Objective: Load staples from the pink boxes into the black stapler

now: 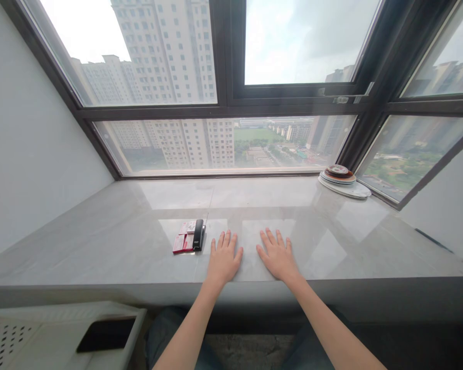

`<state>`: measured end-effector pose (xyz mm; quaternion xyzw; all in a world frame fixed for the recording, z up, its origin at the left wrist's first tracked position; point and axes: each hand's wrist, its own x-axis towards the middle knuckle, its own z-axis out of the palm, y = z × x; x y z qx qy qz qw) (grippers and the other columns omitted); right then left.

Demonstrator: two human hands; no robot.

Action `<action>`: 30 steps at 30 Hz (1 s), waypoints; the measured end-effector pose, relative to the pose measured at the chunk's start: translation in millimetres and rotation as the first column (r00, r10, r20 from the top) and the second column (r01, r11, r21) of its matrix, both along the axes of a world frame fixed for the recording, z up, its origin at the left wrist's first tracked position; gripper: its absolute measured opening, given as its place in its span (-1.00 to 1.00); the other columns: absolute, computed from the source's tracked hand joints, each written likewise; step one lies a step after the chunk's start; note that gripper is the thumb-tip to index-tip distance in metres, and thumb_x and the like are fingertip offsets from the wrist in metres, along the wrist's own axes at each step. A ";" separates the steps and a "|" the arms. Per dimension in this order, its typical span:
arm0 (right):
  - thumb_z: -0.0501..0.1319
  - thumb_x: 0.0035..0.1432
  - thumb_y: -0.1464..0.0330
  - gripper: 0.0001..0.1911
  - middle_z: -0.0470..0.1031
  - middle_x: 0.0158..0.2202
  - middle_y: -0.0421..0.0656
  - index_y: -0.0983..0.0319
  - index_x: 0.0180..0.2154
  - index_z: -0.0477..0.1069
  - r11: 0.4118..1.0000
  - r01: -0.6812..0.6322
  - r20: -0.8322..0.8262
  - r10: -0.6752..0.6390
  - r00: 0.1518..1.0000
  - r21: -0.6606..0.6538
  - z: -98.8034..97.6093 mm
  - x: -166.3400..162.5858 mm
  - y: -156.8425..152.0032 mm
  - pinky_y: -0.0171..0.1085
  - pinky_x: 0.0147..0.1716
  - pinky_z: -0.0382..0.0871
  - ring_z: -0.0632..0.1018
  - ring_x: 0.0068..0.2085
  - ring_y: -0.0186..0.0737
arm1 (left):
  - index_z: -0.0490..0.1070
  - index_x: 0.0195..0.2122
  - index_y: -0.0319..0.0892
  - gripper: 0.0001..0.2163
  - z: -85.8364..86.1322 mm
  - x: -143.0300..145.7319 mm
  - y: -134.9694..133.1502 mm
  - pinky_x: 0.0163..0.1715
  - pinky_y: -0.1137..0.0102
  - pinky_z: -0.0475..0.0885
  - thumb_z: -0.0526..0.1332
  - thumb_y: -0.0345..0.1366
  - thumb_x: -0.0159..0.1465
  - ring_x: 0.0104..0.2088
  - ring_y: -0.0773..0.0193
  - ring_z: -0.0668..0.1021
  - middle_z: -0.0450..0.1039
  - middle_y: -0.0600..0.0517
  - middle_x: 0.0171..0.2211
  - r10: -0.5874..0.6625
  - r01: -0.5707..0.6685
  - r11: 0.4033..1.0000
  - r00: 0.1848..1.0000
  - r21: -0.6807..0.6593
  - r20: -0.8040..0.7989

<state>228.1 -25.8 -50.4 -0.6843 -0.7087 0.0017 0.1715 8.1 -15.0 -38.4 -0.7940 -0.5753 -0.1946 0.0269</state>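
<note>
A long black stapler (198,235) sits just beside small red-and-white boxes (178,243), bunched together on the shiny ledge (111,246).

No text readable from my position. Black stapler (198,235): small pale mark near lower end of top face; characters too small for me to read. Red-and-white boxes (178,243) beside stapler: printed tops, too blurred to decipher. Plate stack (337,176): marking on uppermost plate; I cannot distinguish lettering from pattern.
</note>
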 end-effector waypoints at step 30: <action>0.35 0.03 0.31 -0.40 0.48 0.07 -0.09 0.10 0.16 0.43 0.921 -0.384 -0.393 0.328 0.859 -0.069 70.4 -158.3 104.1 -0.17 0.01 0.28 0.44 0.03 -0.01 | 0.53 -0.29 -0.07 -0.75 14.4 -14.9 -29.5 -0.04 0.16 0.48 0.06 -0.29 0.43 -0.13 0.08 0.57 0.55 -0.05 -0.29 -0.192 0.197 0.980 0.943 0.009 0.271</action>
